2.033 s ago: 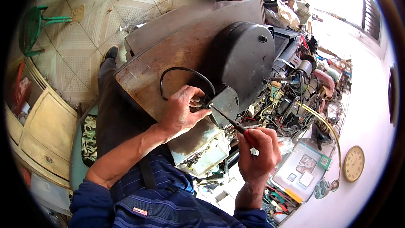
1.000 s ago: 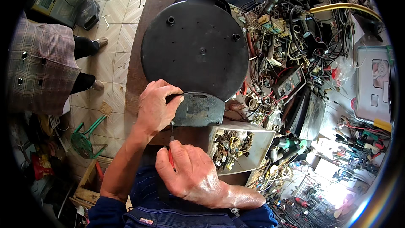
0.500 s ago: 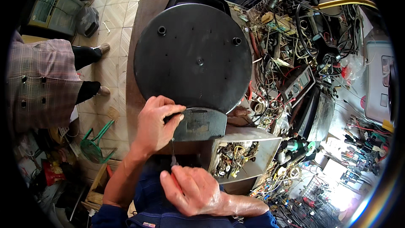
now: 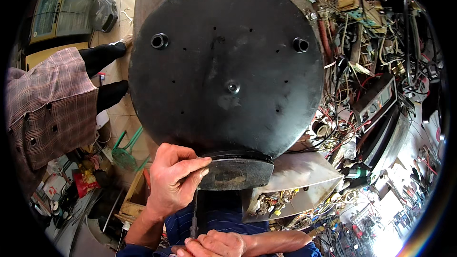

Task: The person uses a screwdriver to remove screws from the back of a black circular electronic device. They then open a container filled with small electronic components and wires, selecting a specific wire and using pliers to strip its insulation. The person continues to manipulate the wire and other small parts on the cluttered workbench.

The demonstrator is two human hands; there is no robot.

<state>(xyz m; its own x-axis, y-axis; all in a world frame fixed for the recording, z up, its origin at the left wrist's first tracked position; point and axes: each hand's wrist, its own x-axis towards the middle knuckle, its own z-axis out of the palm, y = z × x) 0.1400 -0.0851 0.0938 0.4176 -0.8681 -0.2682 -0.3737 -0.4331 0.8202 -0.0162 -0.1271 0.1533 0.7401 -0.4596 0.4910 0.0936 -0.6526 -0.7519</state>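
Observation:
A round black appliance base (image 4: pixel 223 62) with small holes and short round fittings lies on the worktop, with a flat dark housing (image 4: pixel 236 172) jutting from its near side. My left hand (image 4: pixel 176 176) pinches the left corner of this housing, thumb and forefinger together. My right hand (image 4: pixel 219 245), partly cut off by the lower edge, is wrapped round a screwdriver (image 4: pixel 194 227). Its shaft runs up to the housing's underside beside my left fingers; the tip is hidden there.
A person in a plaid coat (image 4: pixel 52 109) stands at the left, near a green stool (image 4: pixel 124 156) and a glass-doored cabinet (image 4: pixel 71 14). Tangled cables and parts (image 4: pixel 362 38) pile along the right, with a meter (image 4: pixel 381 95) and a metal box of scrap (image 4: pixel 309 181) below the base.
The view has swung round and closer, so the base fills more of it. The housing appears more edge-on, and my right hand and screwdriver sit lower in the picture.

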